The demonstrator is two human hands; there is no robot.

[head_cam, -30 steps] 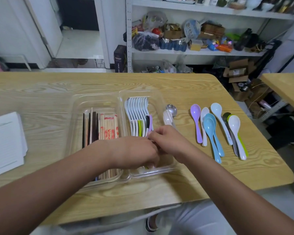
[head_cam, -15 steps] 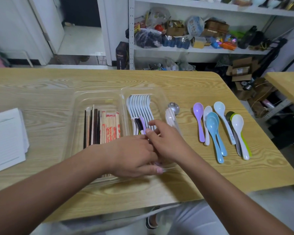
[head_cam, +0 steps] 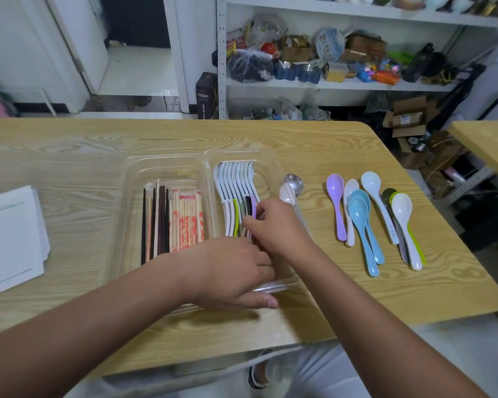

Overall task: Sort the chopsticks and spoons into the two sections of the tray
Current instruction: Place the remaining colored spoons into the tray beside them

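Observation:
A clear two-section tray lies on the wooden table. Its left section holds dark and paper-wrapped chopsticks. Its right section holds a row of spoons standing on edge, mostly white, with a green, a black and a purple spoon among them. My right hand pinches the purple spoon's handle in that row. My left hand covers the near end of the spoon section, fingers curled over the handles, thumb outside the front rim. Several loose coloured spoons lie to the right.
A metal spoon and white spoons lie just right of the tray. A white stack of paper sits at the left edge. A second table stands to the right, with cluttered shelves behind.
My right hand has slid forward along the spoon row, from the handle ends toward the purple spoon. My left hand stayed at the tray's near end with its thumb now outside the rim.

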